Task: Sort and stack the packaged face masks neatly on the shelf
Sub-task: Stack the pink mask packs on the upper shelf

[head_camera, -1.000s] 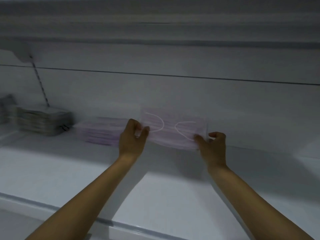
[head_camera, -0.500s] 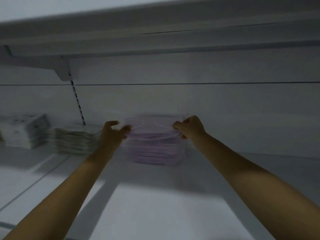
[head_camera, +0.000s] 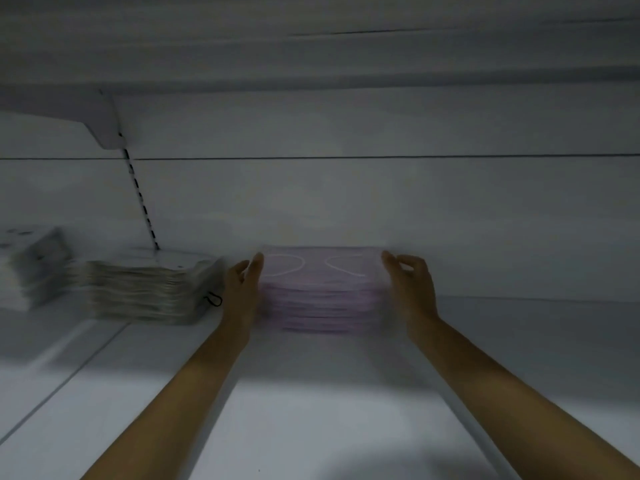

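So, we've got the stack of pink packaged masks [head_camera: 320, 289] sitting on the shelf [head_camera: 311, 427], close to the back wall. Our left hand [head_camera: 240, 289] is flat against its left side, fingers straight. Our right hand [head_camera: 412, 289] is at the right side, loosely bent fingers touching the top corner, not pinching anything as far as the blur shows. Just left of our left hand is a grey-white stack [head_camera: 145, 289] with a black loop [head_camera: 214, 300] poking out, and another white stack [head_camera: 27, 268] sits further left.
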Demonstrator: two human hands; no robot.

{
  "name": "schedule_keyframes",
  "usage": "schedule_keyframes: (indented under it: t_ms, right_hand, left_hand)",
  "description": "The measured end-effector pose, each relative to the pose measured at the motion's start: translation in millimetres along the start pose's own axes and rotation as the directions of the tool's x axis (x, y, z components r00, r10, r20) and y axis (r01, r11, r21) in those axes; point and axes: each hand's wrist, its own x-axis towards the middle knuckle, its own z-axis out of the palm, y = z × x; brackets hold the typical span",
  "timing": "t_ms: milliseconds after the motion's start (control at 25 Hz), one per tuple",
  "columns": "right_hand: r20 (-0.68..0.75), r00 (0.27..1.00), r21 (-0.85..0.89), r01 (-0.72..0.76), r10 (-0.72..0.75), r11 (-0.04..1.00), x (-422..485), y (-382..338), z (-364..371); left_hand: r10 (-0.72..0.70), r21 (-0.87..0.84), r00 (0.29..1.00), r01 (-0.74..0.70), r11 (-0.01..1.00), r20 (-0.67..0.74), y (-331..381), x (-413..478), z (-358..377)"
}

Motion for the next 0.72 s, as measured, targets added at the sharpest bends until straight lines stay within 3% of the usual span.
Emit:
schedule_keyframes:
  t_ms: [80,160,280,400,600,720]
  right_hand:
    - [0.017,1.0,0.16,-0.019,0.017,0.987,-16,7,0]
    - [0.073,0.997,0.193,0.023,-0.038,0.981,-30,18,0]
    - [0.158,0.968,0.107,0.181,-0.196,0.978,-38,31,-1]
    - [0.213,0.909,-0.087,0.382,-0.358,0.92,-32,39,3]
    - [0.364,0.882,-0.215,0.391,-0.298,0.895,-24,44,5]
    - [0.348,0.879,-0.236,0.419,-0.327,0.877,-15,41,4]
  left_hand:
    - [-0.036,-0.087,0.999,0.038,0.995,0.027,-18,6,-4]
    - [-0.018,-0.11,0.997,0.026,0.994,0.074,-23,6,-5]
    - [0.091,-0.002,0.992,-0.091,0.996,0.091,-11,-8,-2]
    - [0.143,0.102,0.98,-0.157,0.982,0.138,-16,-11,5]
    - [0.108,0.137,0.988,-0.123,0.983,0.111,-17,-7,6]
    - [0.073,0.106,0.987,-0.088,0.99,0.142,-17,-7,6]
